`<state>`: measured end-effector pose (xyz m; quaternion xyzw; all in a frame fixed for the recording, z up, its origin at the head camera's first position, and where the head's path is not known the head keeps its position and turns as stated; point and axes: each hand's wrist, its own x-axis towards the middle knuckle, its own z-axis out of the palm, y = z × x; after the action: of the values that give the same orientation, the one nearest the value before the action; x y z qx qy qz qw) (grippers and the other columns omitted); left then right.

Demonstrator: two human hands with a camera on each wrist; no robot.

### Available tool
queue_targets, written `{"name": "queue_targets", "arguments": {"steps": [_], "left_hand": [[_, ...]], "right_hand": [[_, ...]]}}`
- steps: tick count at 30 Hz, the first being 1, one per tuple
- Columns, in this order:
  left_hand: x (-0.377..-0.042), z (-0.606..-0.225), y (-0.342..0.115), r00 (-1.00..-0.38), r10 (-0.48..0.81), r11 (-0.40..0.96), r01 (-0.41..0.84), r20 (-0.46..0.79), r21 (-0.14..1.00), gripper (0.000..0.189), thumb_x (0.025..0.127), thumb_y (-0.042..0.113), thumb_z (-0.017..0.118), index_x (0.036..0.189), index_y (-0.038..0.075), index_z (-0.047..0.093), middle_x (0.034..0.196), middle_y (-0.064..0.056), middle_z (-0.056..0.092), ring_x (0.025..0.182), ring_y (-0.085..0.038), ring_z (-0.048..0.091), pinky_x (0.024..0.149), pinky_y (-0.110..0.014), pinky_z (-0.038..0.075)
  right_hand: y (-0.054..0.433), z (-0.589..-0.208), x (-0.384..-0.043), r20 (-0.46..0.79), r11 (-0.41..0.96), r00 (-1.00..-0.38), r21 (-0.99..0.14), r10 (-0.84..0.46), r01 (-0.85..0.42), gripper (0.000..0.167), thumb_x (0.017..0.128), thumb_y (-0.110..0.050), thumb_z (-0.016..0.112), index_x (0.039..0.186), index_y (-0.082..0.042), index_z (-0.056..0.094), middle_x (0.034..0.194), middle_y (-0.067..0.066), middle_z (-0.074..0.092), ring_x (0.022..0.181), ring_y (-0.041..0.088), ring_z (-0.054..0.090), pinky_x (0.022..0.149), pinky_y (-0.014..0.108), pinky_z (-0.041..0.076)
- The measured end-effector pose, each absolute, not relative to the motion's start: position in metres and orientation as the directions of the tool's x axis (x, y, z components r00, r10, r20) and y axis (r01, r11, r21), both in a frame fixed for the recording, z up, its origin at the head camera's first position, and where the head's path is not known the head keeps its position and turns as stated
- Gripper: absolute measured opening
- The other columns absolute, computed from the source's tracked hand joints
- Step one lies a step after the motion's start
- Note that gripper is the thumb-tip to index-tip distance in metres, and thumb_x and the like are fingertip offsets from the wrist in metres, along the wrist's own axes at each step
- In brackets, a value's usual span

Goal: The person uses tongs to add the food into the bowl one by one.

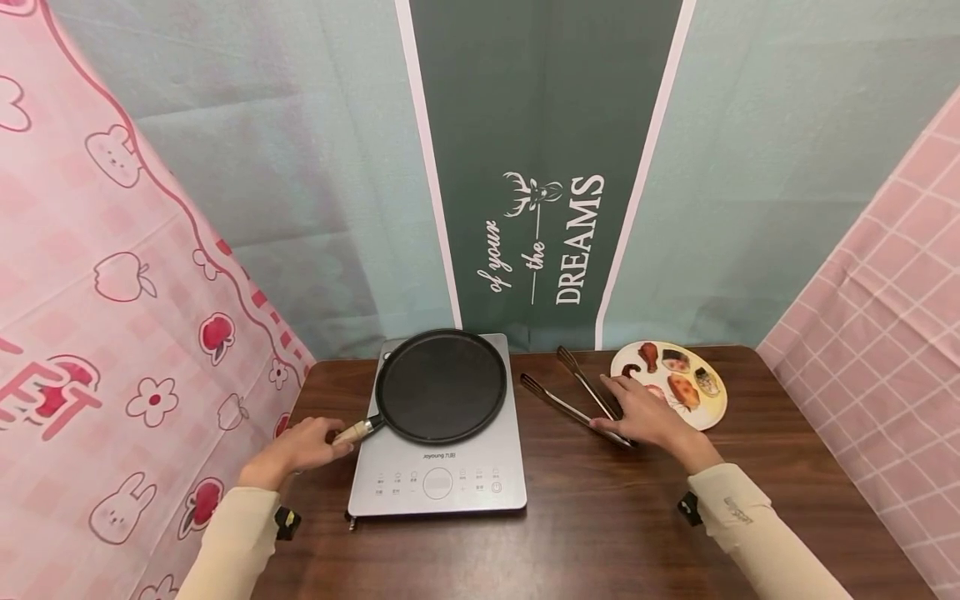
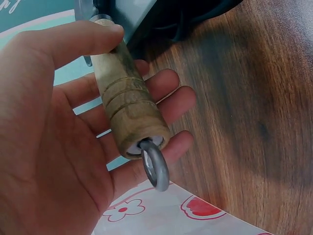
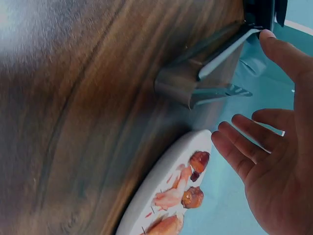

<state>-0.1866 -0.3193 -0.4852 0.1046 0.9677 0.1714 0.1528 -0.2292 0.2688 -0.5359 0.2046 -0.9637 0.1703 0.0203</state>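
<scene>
A black flat frying pan [image 1: 441,385] sits on the induction cooktop [image 1: 480,471], its wooden handle [image 2: 129,98] pointing front-left. My left hand [image 1: 303,446] holds that handle loosely, the thumb along its top and the fingers curled beneath. Metal tongs [image 1: 558,403] lie spread on the table, tips pointing away. Over their near end is my right hand [image 1: 648,412], fingers extended. In the right wrist view the thumb reaches one arm of the tongs; whether it touches cannot be told. The other fingers hold nothing.
Right of the tongs stands a pale plate [image 1: 716,408] with several food pieces, including a drumstick [image 1: 648,357] and a shrimp-like piece. The brown wooden table [image 1: 585,533] meets a green curtain [image 1: 697,242] at the back. Pink cloths hang on both sides.
</scene>
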Motion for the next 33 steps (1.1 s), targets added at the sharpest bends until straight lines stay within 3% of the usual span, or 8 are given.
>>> {"name": "queue_targets", "arguments": {"steps": [13, 26, 33], "left_hand": [[-0.189, -0.486, -0.320, -0.929, 0.271, 0.910, 0.162, -0.251, 0.383, 0.018, 0.093, 0.029, 0.075, 0.096, 0.012, 0.070, 0.076, 0.000, 0.057, 0.069, -0.016, 0.051, 0.065, -0.035, 0.041], [-0.188, -0.485, -0.319, -0.925, 0.251, 0.904, 0.117, -0.286, 0.412, 0.016, 0.094, 0.026, 0.075, 0.089, 0.013, 0.068, 0.072, 0.000, 0.055, 0.064, -0.016, 0.049, 0.062, -0.033, 0.039], [-0.189, -0.485, -0.319, -0.925, 0.252, 0.906, 0.123, -0.285, 0.404, 0.019, 0.094, 0.027, 0.074, 0.086, 0.012, 0.066, 0.071, 0.001, 0.052, 0.064, -0.016, 0.048, 0.062, -0.034, 0.038]], "right_hand": [[0.259, -0.552, -0.228, 0.044, 0.874, -0.930, -0.328, -0.365, -0.359, 0.094, 0.086, -0.052, 0.084, 0.149, 0.010, 0.051, 0.144, 0.034, 0.056, 0.132, 0.051, 0.058, 0.107, 0.062, 0.049], [0.252, -0.559, -0.229, 0.049, 0.891, -0.943, -0.315, -0.330, -0.329, 0.091, 0.087, -0.050, 0.084, 0.146, 0.012, 0.053, 0.130, 0.031, 0.061, 0.115, 0.046, 0.065, 0.097, 0.060, 0.053], [0.250, -0.562, -0.230, 0.060, 0.902, -0.952, -0.307, -0.299, -0.302, 0.081, 0.090, -0.043, 0.083, 0.142, 0.012, 0.055, 0.123, 0.029, 0.063, 0.109, 0.044, 0.066, 0.092, 0.060, 0.054]]}}
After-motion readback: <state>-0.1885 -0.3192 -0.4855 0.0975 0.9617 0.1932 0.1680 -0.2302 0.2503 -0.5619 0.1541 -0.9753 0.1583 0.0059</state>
